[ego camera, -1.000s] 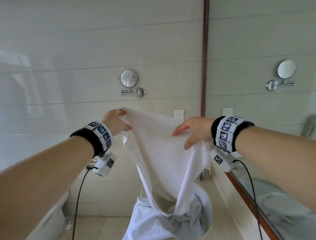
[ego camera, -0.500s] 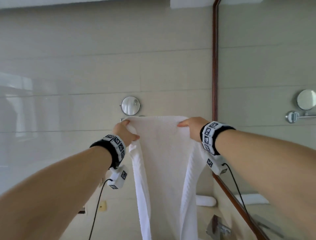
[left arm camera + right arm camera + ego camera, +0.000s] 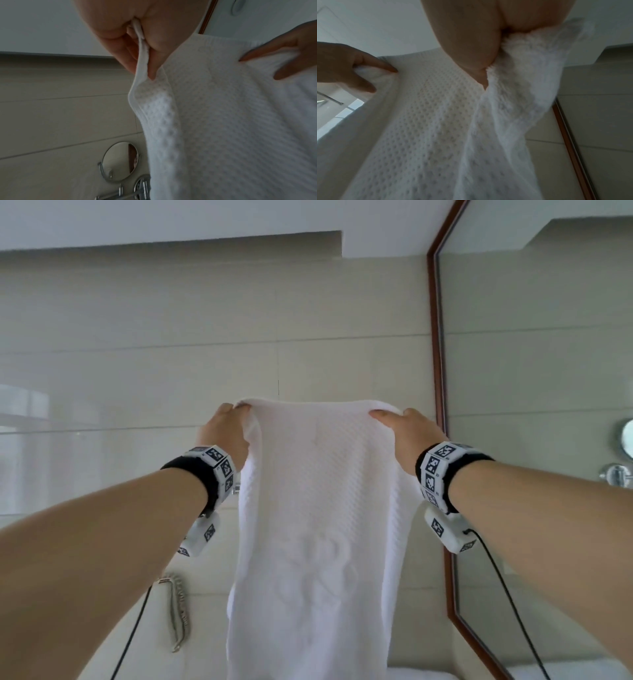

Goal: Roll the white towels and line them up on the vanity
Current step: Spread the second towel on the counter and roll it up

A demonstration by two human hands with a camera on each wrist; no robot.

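Note:
A white waffle-weave towel (image 3: 318, 525) hangs straight down in front of the tiled wall, held up by its top edge. My left hand (image 3: 227, 429) pinches the top left corner, and my right hand (image 3: 402, 428) pinches the top right corner. In the left wrist view the towel (image 3: 231, 121) has its hem squeezed between thumb and fingers of my left hand (image 3: 137, 44). My right hand (image 3: 481, 54) grips a bunched corner of the towel (image 3: 436, 128) in the right wrist view. The towel's lower end runs out of the head view.
A large wood-framed mirror (image 3: 548, 405) fills the right side. A round shaving mirror (image 3: 120, 162) is mounted on the beige tiled wall behind the towel. A wall telephone handset (image 3: 178, 611) hangs at lower left. Something white (image 3: 418, 674) shows at the bottom right.
Both hands have lifted the towel high and spread its top edge wide. The towel has come up out of the basin and now hangs flat. The head view tilted upward.

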